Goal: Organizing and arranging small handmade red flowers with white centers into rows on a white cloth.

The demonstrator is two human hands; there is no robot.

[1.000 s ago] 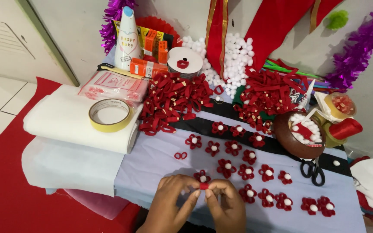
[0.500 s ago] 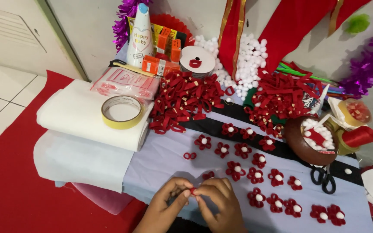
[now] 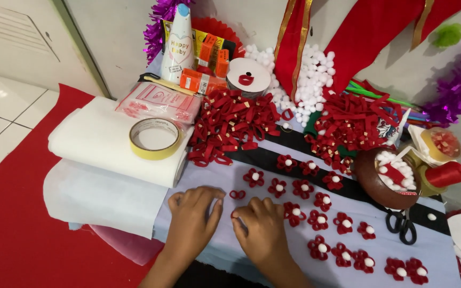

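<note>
Red ribbon flowers (image 3: 316, 205), each with a white pompom at its centre, lie in rows on a pale cloth (image 3: 273, 256) with dark stripes, set apart so none overlaps. At the near end of the rows the left hand (image 3: 190, 221) rests flat on the cloth, fingers spread and grasping nothing, as if to steady the fabric. Just beside it the right hand (image 3: 262, 229) curls over a spot on the cloth; a sliver of red shows at its fingertips, but whether it pinches a piece cannot be told. A small red loop (image 3: 237, 194) lies between the hands and the rows, near both. Beyond the rows a heap of folded ribbon loops (image 3: 233, 125) and a drift of white pompoms (image 3: 313, 69) sit within reach. Left of the rows a tape roll (image 3: 155, 138) lies on folded white fabric (image 3: 97, 144); right of them, scissors (image 3: 401, 224) and a brown bowl (image 3: 380, 184).
</note>
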